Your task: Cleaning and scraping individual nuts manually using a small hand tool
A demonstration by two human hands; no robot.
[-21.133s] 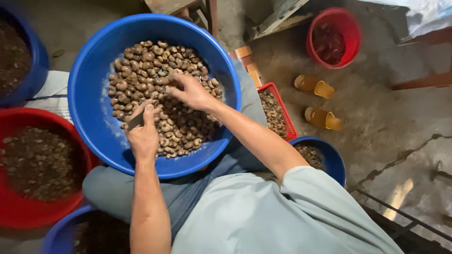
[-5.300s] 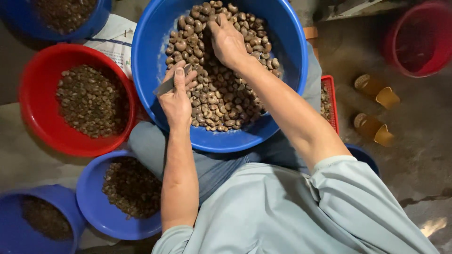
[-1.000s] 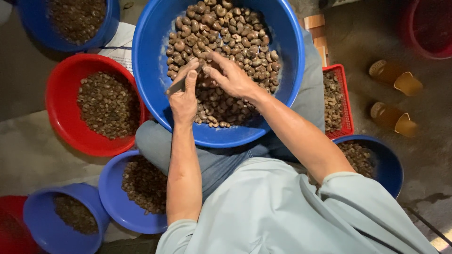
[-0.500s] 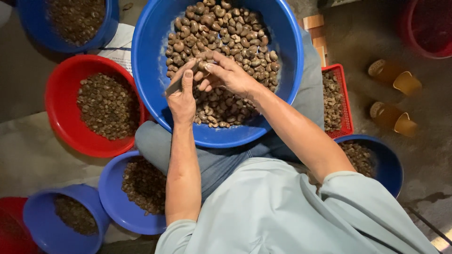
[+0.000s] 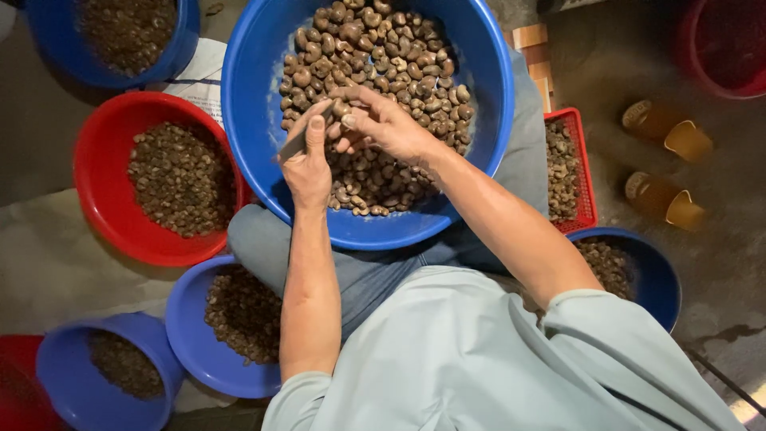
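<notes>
A large blue basin (image 5: pixel 263 48) rests on my lap, filled with brown cashew nuts (image 5: pixel 399 64). My left hand (image 5: pixel 307 160) is closed around a small grey knife (image 5: pixel 297 142), its blade pointing up and to the right. My right hand (image 5: pixel 383 124) pinches a single nut (image 5: pixel 345 112) right at the blade tip, above the pile. Both hands meet over the left half of the basin.
A red basin (image 5: pixel 100 215) of dark pieces sits to the left. Blue bowls of similar pieces are at upper left (image 5: pixel 56 40), lower left (image 5: pixel 64 375), beside my knee (image 5: pixel 187 335) and at right (image 5: pixel 658 275). A red crate (image 5: pixel 586 199) and two yellow sandals (image 5: pixel 666 132) lie on the right.
My right hand has drawn in to the knife tip with a nut pinched in its fingers. The left hand has stayed in place holding the knife.
</notes>
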